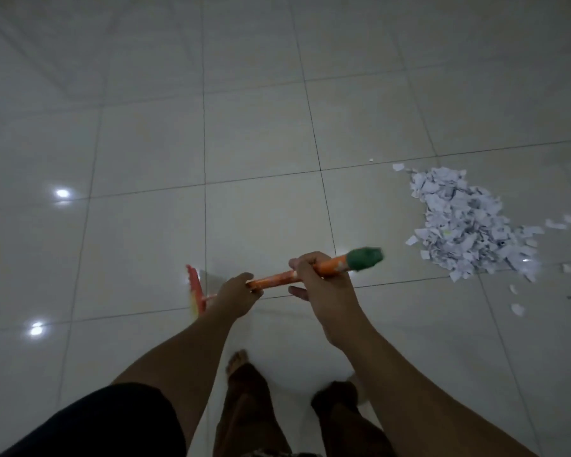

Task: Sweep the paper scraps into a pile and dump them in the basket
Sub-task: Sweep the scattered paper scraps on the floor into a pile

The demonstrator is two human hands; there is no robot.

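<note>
Low in the middle of my view, both hands hold a broom (271,280) by its orange handle, which runs nearly level across the frame. The left hand (236,293) is wrapped around the handle lower down, on the side nearer the head, with its fingers curled over the top. The right hand (314,278) grips higher up, just short of the green cap (365,258) at the end. Its fingers are folded over the handle and its thumb sticks out underneath. The two hands sit close together without touching.

The red and orange broom head (193,288) is blurred, just left of the left hand, and I can't tell whether it touches the tiled floor (261,136).

The pile of paper scraps (468,222) lies on the floor to my right, well apart from the broom head and beyond the capped end of the handle. It is a dense heap of white bits. A few loose scraps (517,309) lie around its edges, some nearer me and some on the far side.

Below the hands I see a bare foot (236,361) on the tiles and a dark sleeve (96,420) at lower left. Two bright glare spots (62,193) shine on the glossy floor at left.
</note>
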